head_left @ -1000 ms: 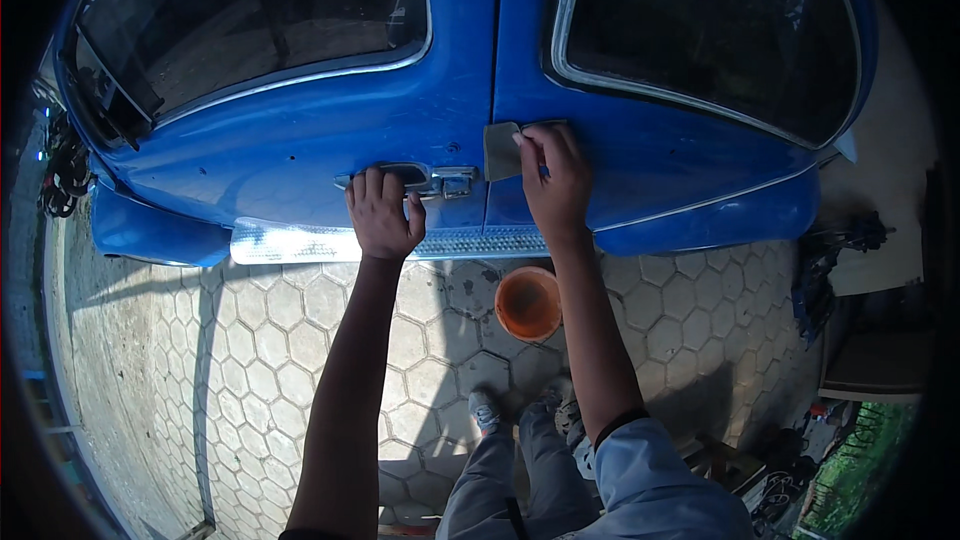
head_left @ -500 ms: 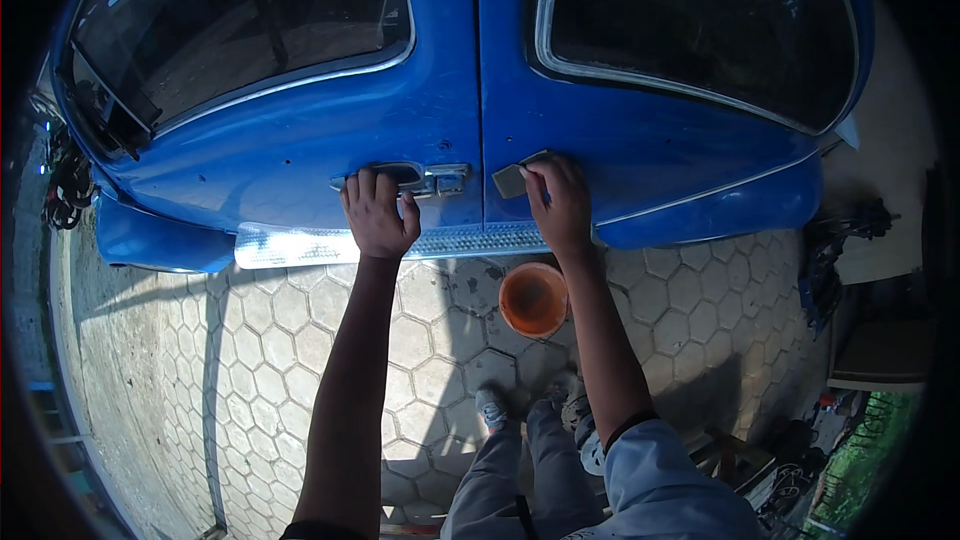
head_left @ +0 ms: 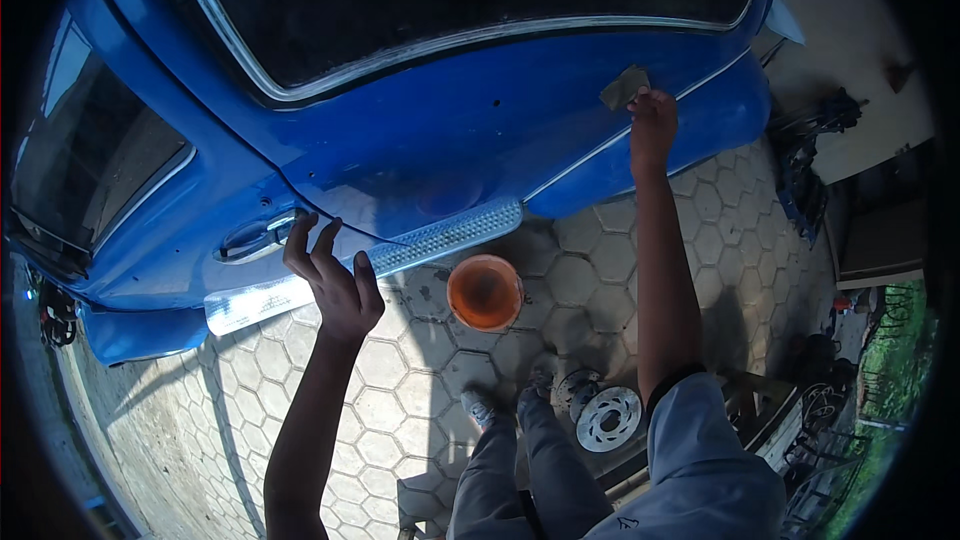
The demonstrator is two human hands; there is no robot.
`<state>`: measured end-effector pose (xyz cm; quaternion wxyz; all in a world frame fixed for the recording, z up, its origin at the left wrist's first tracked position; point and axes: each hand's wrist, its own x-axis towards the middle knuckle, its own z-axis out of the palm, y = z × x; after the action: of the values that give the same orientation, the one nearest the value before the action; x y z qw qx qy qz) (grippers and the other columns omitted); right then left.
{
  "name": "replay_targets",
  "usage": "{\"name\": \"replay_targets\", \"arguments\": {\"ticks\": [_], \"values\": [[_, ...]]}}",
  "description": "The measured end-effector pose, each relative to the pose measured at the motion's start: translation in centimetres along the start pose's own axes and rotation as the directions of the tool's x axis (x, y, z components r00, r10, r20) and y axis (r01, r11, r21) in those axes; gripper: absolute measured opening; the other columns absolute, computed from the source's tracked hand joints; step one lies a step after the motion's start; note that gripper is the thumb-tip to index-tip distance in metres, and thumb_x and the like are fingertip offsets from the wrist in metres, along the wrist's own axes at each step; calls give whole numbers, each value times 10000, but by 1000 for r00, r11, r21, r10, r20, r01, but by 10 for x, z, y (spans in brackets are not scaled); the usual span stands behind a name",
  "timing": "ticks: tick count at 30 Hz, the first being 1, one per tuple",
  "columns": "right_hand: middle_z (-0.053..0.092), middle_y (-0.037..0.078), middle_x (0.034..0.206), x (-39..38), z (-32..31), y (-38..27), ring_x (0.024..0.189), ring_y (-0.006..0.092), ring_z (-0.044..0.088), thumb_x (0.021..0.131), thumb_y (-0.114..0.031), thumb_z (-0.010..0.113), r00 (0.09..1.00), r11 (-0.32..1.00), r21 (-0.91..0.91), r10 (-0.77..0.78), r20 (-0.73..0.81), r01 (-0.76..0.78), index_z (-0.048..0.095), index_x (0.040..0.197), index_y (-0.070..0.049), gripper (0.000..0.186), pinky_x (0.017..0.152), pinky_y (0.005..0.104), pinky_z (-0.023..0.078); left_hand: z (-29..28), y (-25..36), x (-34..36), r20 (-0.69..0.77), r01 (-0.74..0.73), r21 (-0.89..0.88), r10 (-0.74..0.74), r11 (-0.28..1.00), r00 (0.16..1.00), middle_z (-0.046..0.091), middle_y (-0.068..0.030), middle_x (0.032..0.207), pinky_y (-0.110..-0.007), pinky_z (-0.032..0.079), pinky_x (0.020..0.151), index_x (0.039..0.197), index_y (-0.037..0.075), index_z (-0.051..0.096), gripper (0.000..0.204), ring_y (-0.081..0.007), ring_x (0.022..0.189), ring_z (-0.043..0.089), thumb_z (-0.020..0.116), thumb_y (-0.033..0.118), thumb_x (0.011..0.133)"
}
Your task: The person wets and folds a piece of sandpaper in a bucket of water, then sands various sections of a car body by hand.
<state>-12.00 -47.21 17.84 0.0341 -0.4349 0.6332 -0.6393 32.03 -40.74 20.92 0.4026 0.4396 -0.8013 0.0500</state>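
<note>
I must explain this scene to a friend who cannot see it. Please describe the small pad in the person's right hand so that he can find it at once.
Start at the blue car body that fills the upper picture and follow its lower panel to the right. There the right hand presses a small flat pad against the paint. It is dull grey-brown and roughly square, the only matt patch on the glossy blue.

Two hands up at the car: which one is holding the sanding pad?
The right hand, stretched up to the rear panel, presses the grey sanding pad against the blue car body. The left hand is empty, fingers spread beside the door handle.
</note>
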Motion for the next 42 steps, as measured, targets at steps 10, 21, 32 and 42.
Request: {"name": "replay_targets", "arguments": {"ticks": [10, 21, 32, 42], "values": [[564, 25, 817, 54, -100, 41, 721, 126, 514, 975, -124, 579, 981, 970, 222, 133, -142, -99, 486, 935, -73, 114, 653, 277, 418, 146, 143, 196, 236, -540, -71, 540, 839, 808, 331, -181, 1520, -598, 225, 1136, 1347, 50, 471, 538, -332, 1470, 245, 569, 121, 823], [568, 117, 828, 24, -25, 36, 772, 321, 581, 862, -57, 674, 923, 956, 75, -292, 250, 283, 520, 899, -57, 158, 664, 410, 477, 193, 147, 202, 517, -720, 377, 512, 583, 686, 215, -124, 1625, -677, 145, 1135, 1493, 133, 370, 646, -315, 1516, 149, 524, 316, 893], [534, 32, 828, 109, -54, 87, 730, 121, 467, 989, -99, 545, 858, 905, 352, 367, -359, -240, 505, 950, -42, 80, 686, 307, 437, 197, 147, 200, 551, -728, 389, 490, 565, 675, 188, -110, 1634, -677, 124, 1140, 1504, 161, 351, 645, -303, 1525, 110, 506, 344, 906], [480, 28, 801, 8, -22, -6, 723, 112, 455, 919, 15, 582, 990, 924, 369, 55, 131, -100, 462, 919, -51, 137, 708, 253, 416, 192, 150, 202, 535, -710, 364, 489, 603, 689, 205, -54, 1637, -613, 125, 1174, 1500, 180, 369, 678, -250, 1523, 144, 528, 360, 865]]}}
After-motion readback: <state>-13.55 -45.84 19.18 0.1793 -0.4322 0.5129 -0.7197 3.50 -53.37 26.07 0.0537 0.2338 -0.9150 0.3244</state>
